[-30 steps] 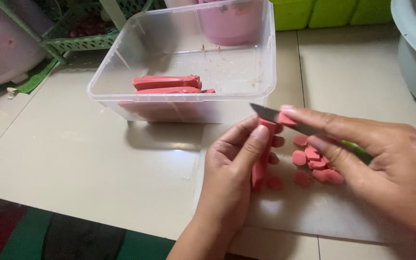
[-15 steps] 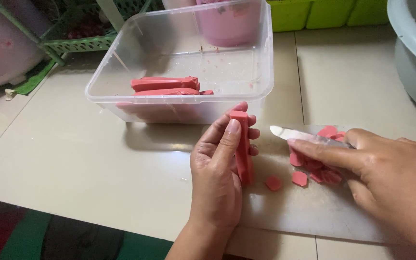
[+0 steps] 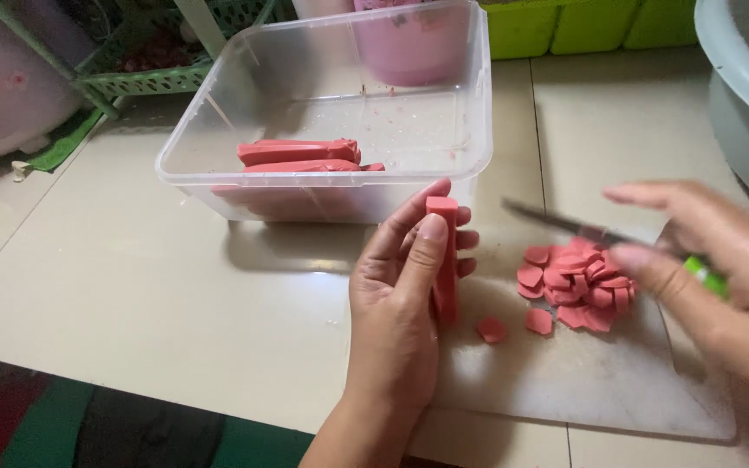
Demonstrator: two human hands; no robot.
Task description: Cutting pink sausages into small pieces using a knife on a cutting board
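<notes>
- Your left hand [image 3: 396, 303] has its fingers closed snugly around a pink sausage stick [image 3: 444, 260], thumb along its near face; the stick stands upright, its flat squared top showing above your fingertips and its lower end on the cutting board [image 3: 565, 381].
- Your right hand [image 3: 704, 260] is wrapped around a knife [image 3: 565, 225] with a green handle; the hand is blurred, with the forefinger stretched forward beside the thin dark blade.
- The blade lies just over a heap of round pink slices [image 3: 578, 282], smooth and coin-shaped, piled on the board to the right of the stick; two loose slices lie near the stick's base.
- The board is a pale, dull, scuffed sheet resting on glossy cream floor tiles.
- Behind your left hand stands a clear plastic tub [image 3: 322, 113] with rounded corners, holding more long pink sticks [image 3: 301, 156] laid flat against its near wall.
- A green plastic basket [image 3: 132, 82] sits at the far left, and a grey basin [image 3: 747, 95] at the far right.
</notes>
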